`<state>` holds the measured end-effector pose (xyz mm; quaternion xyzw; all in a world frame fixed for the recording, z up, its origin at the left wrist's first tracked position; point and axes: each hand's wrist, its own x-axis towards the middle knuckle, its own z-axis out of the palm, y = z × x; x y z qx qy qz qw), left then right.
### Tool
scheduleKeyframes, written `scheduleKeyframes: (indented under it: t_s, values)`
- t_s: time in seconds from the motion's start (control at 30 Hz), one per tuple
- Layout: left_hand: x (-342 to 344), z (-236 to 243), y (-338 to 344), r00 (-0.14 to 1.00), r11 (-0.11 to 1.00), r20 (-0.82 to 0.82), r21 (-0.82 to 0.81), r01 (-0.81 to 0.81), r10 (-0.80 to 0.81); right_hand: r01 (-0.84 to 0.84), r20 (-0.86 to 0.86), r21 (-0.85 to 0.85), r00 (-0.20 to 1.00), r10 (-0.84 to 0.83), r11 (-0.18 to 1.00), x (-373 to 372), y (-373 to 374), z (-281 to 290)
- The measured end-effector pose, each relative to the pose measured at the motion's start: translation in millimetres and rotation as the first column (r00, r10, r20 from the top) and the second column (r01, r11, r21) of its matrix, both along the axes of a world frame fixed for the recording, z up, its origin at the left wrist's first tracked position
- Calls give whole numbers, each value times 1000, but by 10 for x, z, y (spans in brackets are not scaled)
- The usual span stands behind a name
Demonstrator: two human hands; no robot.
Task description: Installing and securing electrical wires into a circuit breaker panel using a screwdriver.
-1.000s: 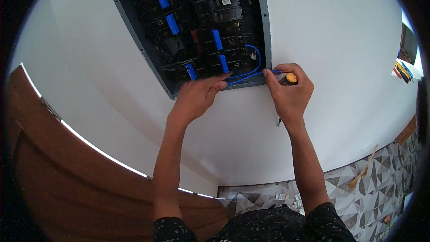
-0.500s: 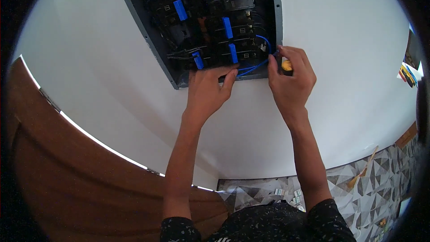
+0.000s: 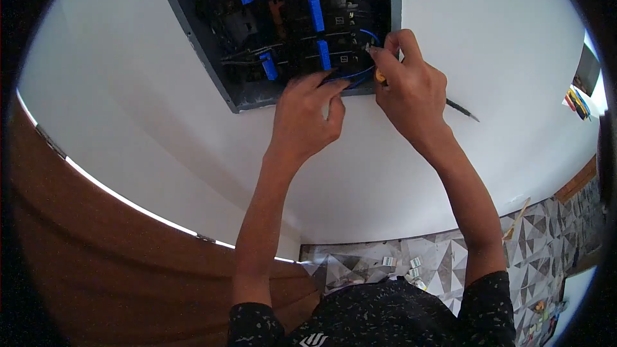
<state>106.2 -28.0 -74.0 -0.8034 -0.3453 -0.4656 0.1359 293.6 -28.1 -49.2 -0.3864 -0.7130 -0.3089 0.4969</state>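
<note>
A dark metal electrical panel box (image 3: 394, 6) with black breakers and several blue switch pieces (image 3: 324, 54) is set in the white wall. Along its lower right runs a thin blue wire (image 3: 355, 76). My left hand (image 3: 305, 115) is at the lower edge of the box, fingers stretched over the wire and thumb apart. At the box's lower right corner, my right hand (image 3: 411, 83) is closed around a screwdriver (image 3: 461, 110). Its yellow part shows by the fingers and its dark shaft points down to the right, away from the box. The right fingertips are beside the wire's end; whether they also pinch it is hidden.
A brown wooden door (image 3: 128, 238) fills the lower left. Small white boxes (image 3: 415, 262) lie on the patterned tile floor (image 3: 450, 260) below. Colourful tool handles (image 3: 578, 103) show at the far right.
My right hand has turned, and the screwdriver's shaft now shows behind it. My left thumb has moved away from the wire. The box sits higher and further left in view.
</note>
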Motion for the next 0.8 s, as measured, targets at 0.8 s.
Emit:
scheduleKeyframes:
  t_s: [0.8]
  values:
    - [-214,-246,-227,944,895,210,319,-312,255,-15,133,13,991,13,1000,98,14,-22]
